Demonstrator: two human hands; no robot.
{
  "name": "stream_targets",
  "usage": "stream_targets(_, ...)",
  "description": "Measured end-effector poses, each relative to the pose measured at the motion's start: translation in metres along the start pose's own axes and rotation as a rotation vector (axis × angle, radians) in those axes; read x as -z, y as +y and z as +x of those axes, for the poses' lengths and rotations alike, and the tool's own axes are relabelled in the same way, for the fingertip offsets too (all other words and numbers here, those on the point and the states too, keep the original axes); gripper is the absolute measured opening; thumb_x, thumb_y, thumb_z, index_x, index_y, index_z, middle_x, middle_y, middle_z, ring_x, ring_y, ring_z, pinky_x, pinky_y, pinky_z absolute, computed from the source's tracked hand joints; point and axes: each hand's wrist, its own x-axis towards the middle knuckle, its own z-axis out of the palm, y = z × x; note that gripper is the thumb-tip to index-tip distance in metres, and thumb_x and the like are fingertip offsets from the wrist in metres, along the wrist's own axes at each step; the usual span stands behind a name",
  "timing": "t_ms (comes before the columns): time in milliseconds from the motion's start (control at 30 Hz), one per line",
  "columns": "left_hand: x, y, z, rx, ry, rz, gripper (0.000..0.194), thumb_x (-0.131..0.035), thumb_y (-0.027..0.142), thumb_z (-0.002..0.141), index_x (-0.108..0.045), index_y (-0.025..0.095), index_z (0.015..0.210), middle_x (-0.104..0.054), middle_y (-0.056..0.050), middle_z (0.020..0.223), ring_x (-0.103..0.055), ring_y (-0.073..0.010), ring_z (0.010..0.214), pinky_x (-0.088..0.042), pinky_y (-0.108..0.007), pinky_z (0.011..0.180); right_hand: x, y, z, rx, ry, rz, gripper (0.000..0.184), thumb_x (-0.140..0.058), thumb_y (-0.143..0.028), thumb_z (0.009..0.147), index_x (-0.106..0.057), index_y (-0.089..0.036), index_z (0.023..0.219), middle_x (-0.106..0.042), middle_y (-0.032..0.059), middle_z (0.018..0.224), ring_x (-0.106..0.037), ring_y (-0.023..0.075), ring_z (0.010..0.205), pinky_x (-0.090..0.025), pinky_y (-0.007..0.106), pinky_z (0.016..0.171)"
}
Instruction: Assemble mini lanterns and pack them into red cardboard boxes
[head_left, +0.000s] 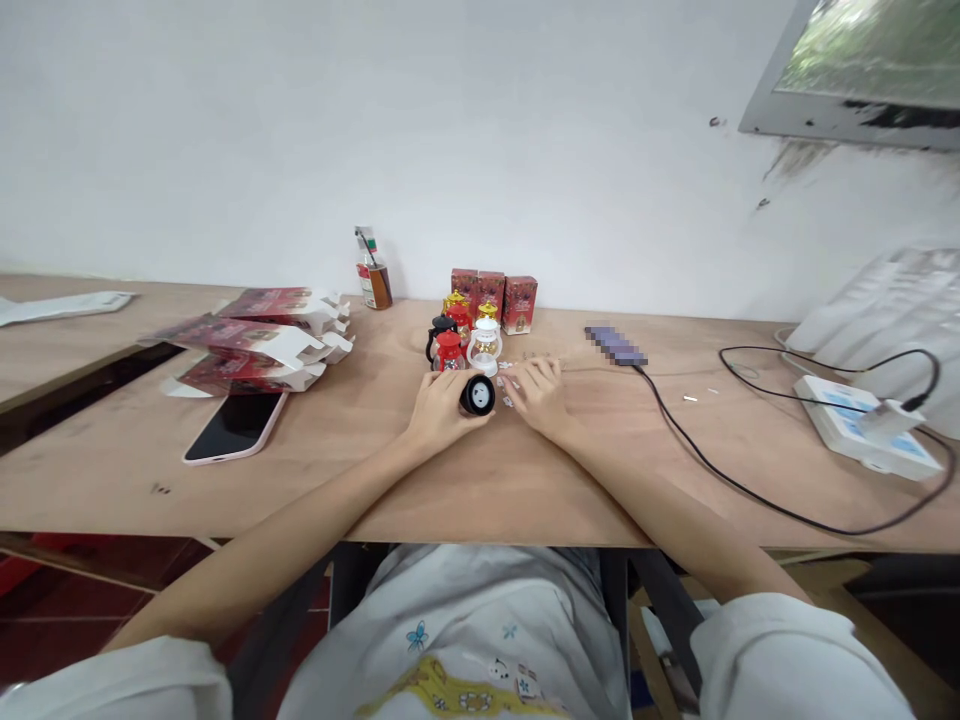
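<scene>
My left hand (436,412) is wrapped round a small black lantern (478,395), tipped so that its round base with a white disc faces me. Beside it my right hand (541,395) rests low over the table, fingers stretched out and apart. Its thumb and fingertips are close to several small white pieces (508,402) lying on the wood. Just beyond my hands stand several mini lanterns: a red one (449,350), a white one (485,345) and a black one (439,330), with gold-topped ones behind.
Small red boxes (519,305) stand against the wall. Flattened red cartons (255,345) lie at left, partly over a pink-edged phone (236,425). A bottle (373,278) is at the back. On the right are a cabled phone (616,345) and a white power strip (862,425).
</scene>
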Motion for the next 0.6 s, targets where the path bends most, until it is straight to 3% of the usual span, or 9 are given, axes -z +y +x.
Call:
stream_targets(200,0.003,-0.002,0.001,0.029,-0.034,0.018,0.045,-0.071,0.037,0.071,-0.055,0.020,0.110,-0.067,-0.007,0.110,-0.060,-0.0230,0.101,-0.036,-0.036,0.088,0.013,-0.036,0.005,0.131,-0.010,0.189,0.016,-0.051,-0.024,0.091,-0.067,-0.020,0.090,-0.072,0.0039,0.090,-0.059,0.0160,0.085,-0.035,0.035,0.083)
stream_targets(467,0.004,-0.003,0.001,0.049,-0.023,0.026,0.043,-0.068,0.030,0.072,-0.055,0.021,0.112,-0.066,-0.007,0.110,-0.060,-0.0235,0.101,-0.036,-0.036,0.087,0.010,-0.030,0.004,0.076,-0.070,0.225,0.016,-0.052,-0.023,0.091,-0.068,-0.020,0.092,-0.072,0.0044,0.092,-0.061,0.0156,0.087,-0.039,0.035,0.084)
stream_targets(600,0.003,-0.004,0.001,0.057,-0.034,0.020,0.043,-0.067,0.031,0.073,-0.054,0.021,0.113,-0.065,-0.007,0.113,-0.059,-0.0243,0.103,-0.036,-0.036,0.086,0.009,-0.031,0.005,0.137,-0.057,0.175,0.017,-0.050,-0.022,0.092,-0.067,-0.019,0.094,-0.072,0.0052,0.093,-0.063,0.0149,0.087,-0.041,0.034,0.082)
